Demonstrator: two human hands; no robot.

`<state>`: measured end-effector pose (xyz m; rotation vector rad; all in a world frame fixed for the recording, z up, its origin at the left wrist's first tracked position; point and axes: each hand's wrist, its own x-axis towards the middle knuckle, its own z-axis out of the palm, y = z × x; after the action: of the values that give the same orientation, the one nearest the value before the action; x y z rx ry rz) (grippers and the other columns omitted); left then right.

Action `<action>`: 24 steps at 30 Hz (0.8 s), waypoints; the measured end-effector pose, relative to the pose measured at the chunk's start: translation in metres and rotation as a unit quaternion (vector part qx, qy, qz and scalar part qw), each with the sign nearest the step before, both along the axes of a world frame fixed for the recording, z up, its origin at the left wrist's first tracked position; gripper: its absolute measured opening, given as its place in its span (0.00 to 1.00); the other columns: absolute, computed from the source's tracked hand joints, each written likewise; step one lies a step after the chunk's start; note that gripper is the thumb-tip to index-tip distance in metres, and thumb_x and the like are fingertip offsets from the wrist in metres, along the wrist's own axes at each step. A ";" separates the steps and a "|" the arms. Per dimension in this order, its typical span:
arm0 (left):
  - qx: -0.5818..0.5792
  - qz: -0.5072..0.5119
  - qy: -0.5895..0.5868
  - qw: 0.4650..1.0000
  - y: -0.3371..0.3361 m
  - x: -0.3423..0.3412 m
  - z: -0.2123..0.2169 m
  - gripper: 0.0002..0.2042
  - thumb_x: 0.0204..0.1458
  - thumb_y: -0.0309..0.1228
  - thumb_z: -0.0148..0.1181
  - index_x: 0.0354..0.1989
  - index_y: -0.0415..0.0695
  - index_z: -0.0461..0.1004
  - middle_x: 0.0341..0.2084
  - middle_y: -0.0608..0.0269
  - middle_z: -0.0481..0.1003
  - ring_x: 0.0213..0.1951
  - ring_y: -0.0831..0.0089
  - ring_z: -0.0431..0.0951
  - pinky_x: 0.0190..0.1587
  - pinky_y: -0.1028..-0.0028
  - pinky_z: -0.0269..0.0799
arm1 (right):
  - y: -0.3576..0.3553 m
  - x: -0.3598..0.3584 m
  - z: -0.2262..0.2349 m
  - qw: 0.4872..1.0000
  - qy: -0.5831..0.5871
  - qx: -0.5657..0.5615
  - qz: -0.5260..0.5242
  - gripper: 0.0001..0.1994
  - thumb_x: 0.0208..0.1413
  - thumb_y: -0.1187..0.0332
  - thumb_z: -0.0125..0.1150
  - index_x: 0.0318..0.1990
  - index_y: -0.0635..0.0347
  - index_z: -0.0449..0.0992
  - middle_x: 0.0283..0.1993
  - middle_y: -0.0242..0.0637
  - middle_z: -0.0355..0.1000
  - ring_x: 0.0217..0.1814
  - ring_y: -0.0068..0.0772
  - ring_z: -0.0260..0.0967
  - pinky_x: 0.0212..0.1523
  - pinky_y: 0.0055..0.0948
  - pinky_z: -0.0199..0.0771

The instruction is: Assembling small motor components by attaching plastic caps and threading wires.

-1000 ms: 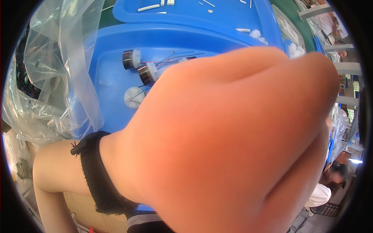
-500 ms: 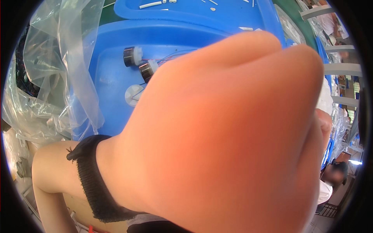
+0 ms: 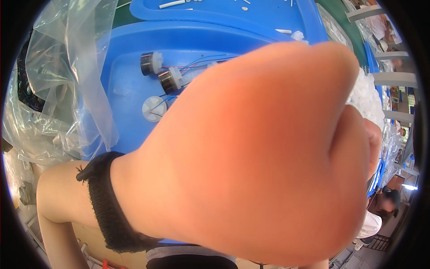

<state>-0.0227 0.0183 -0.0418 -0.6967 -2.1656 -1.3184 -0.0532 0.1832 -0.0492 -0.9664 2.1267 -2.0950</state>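
Observation:
My left hand point(image 3: 255, 157), very large and close, covers the middle and right of the head view. Its back faces me, the fingers curl into a closed shape, and whatever they may hold is hidden. A black band circles the wrist. Just past its curled fingers shows a fingertip point(image 3: 374, 145), perhaps of my right hand, which is otherwise hidden. Left of the fist, a blue tray point(image 3: 127, 130) holds two black cylindrical parts with white fittings point(image 3: 169, 81) and red and blue wires. Beside them sits a white round piece point(image 3: 153, 109) with wires.
Beyond stands another blue tray point(image 3: 210, 15) with short white tubes. Clear plastic bags point(image 3: 67, 80) hang along the left. White translucent pieces point(image 3: 368, 96) are heaped at the right. Farther right, a person in a dark cap point(image 3: 389, 204) is partly visible.
My left fist has turned and its knuckles have shifted slightly left and down. More of the wires and of the white heap at the right now shows.

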 end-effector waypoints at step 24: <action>0.006 0.006 0.003 1.000 -0.002 0.001 0.001 0.03 0.40 0.17 0.56 0.25 0.34 0.70 0.22 0.60 0.70 0.19 0.77 0.68 0.20 0.81 0.64 | -0.006 0.009 0.017 0.986 0.094 0.134 -0.045 0.19 0.36 0.84 0.62 0.37 0.69 0.62 0.37 0.56 0.69 0.41 0.39 0.70 0.45 0.31 0.69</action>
<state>-0.0217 0.0168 -0.0407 -0.6795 -2.1527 -1.3209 -0.0443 0.1771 -0.0322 -1.0879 2.5047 -1.7486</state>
